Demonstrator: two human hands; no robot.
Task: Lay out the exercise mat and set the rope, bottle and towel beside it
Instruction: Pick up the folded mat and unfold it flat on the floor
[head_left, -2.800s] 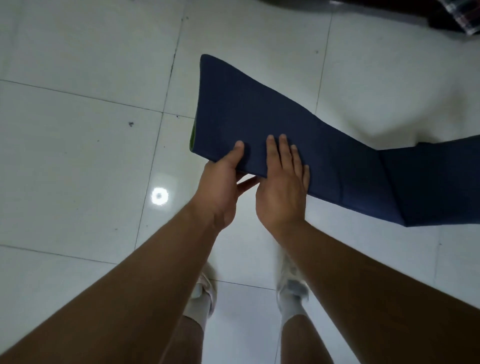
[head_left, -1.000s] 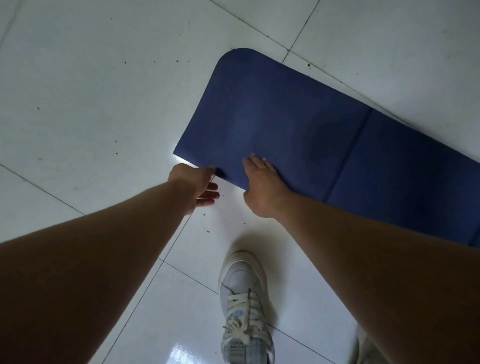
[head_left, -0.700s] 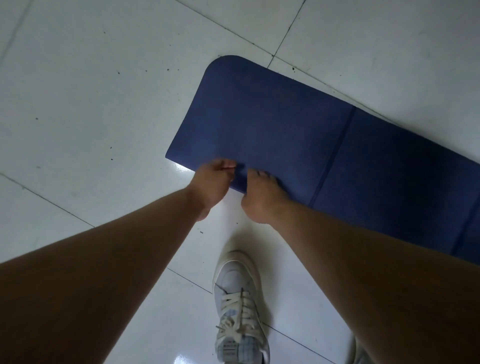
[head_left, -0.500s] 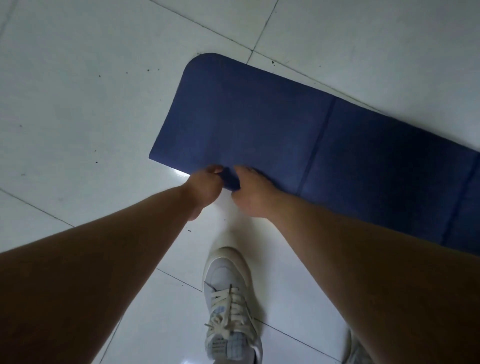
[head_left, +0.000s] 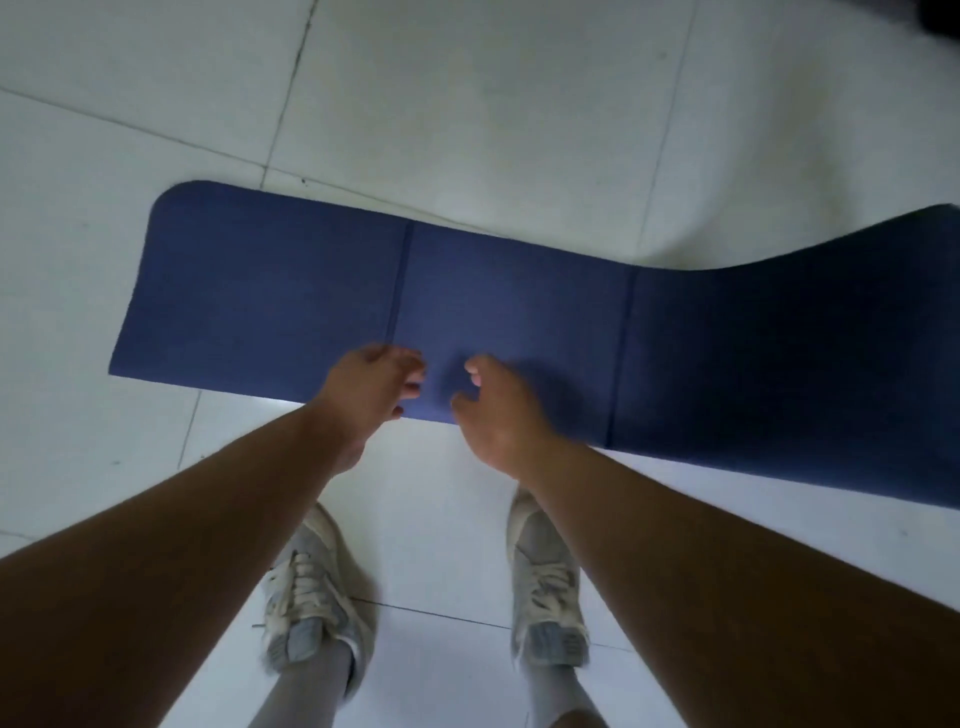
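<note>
Two hands, head view: the left hand and right hand hang over the near long edge of the exercise mat, fingers loosely curled and spread, gripping nothing; whether any fingertip touches the mat cannot be told.
Writing and brands: none can be read on the mat or on the left sneaker and right sneaker; the shoes are blurred.
Mat position: the dark blue mat lies flat on the white tiled floor, running from 9 o'clock to 3 o'clock across the middle, with the sneakers at 6 o'clock just short of its near edge.
Mat surface: two fold creases cross it, one at about 11 o'clock of the hands, one toward 3 o'clock.
Cut off: the mat's right end runs out of frame at 3 o'clock, where wide-angle bending curves its far edge upward; both forearms leave the frame at the bottom corners.
Hard to make out: a dark shape at 1 o'clock in the top corner is too cropped to name; rope, bottle and towel do not appear in this view.
Change from half a second ago: both hands then pinched the mat's near edge close to its rounded left end; now they have let go and sit further along, by the first crease.
Change in stance: one sneaker showed then, two show now, and more of the mat's length is in view.
</note>
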